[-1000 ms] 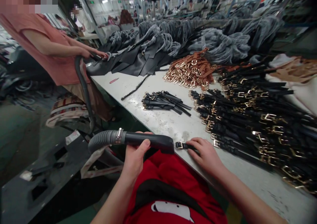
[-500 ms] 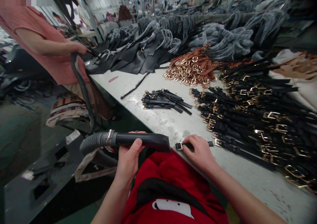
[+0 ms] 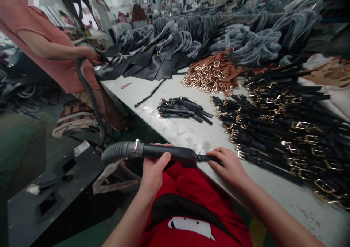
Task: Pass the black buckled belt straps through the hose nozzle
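Observation:
My left hand (image 3: 155,168) is closed around a black hose nozzle (image 3: 169,153), thumb along its top. A grey ribbed hose (image 3: 117,151) joins its rear end at a metal clamp (image 3: 136,148). By the table's near edge, my right hand (image 3: 228,165) holds a short black buckle strap (image 3: 202,158) with fingers pressed on it. One end of the strap meets the nozzle's mouth; its buckle cannot be seen there. A small pile of black buckle straps (image 3: 186,108) lies just beyond my hands on the pale table (image 3: 188,134).
A large heap of black buckle straps (image 3: 262,130) covers the table's right. Brown straps with gold rings (image 3: 213,74) lie behind. Black leather pieces (image 3: 155,65) and a pink-handled tool (image 3: 126,85) are farther left. A co-worker (image 3: 54,46) stands at the left, holding another hose (image 3: 90,94).
My left hand has moved the nozzle right, up to the strap. The gold buckle that showed beside my right hand is now hidden. My right hand has shifted slightly right.

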The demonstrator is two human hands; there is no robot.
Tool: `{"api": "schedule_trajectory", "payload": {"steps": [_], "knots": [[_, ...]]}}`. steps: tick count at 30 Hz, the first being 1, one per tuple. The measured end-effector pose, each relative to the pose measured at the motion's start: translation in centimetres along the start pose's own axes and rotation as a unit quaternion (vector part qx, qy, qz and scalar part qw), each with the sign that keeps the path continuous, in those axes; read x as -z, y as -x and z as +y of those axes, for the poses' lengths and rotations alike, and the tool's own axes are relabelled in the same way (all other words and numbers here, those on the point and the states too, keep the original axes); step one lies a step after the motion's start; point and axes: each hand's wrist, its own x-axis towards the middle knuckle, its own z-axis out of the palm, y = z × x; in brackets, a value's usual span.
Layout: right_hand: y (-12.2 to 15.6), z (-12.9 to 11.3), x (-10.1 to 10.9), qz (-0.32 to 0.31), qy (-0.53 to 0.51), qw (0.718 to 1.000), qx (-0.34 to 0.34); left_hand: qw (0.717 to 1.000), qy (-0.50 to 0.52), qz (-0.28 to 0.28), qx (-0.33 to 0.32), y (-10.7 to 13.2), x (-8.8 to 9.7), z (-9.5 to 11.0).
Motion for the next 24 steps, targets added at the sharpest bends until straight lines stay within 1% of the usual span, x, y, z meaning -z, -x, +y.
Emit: {"api": "schedule_trajectory", "payload": {"steps": [4,6,8,10,12,14,17,19,22,24], "knots": [[-0.1,0.5,0.2,-0.016,-0.027,0.999,-0.009,0.998,-0.039,-0.054,-0.002,-0.8,-3.2,-2.1],[-0.1,0.7,0.3,-0.012,-0.045,0.999,-0.014,0.995,-0.056,-0.080,0.000,-1.1,-4.0,-2.4],[0.0,0.8,0.3,-0.006,-0.058,0.998,-0.013,0.994,-0.073,-0.081,0.006,-1.3,-4.1,-2.1],[0.0,0.9,0.2,-0.003,-0.060,0.998,-0.009,0.995,-0.079,-0.067,0.009,-1.3,-4.0,-1.6],[0.1,1.0,0.1,0.000,-0.056,0.998,-0.009,0.994,-0.085,-0.063,-0.004,-1.0,-4.2,-1.3],[0.1,1.0,0.1,0.005,-0.053,0.999,-0.011,0.991,-0.106,-0.083,-0.016,-0.7,-4.7,-1.4],[0.1,1.0,0.0,0.010,-0.050,0.998,-0.021,0.985,-0.131,-0.109,-0.013,-0.8,-5.1,-1.4],[0.0,1.0,0.0,0.008,-0.050,0.998,-0.022,0.987,-0.126,-0.098,-0.011,-1.1,-4.7,-1.2],[0.0,1.0,0.0,0.011,-0.052,0.998,-0.017,0.992,-0.111,-0.064,-0.013,-1.6,-3.9,-0.9],[0.0,1.0,0.0,0.015,-0.052,0.998,-0.015,0.992,-0.107,-0.061,-0.019,-1.5,-4.0,-1.2]]}}
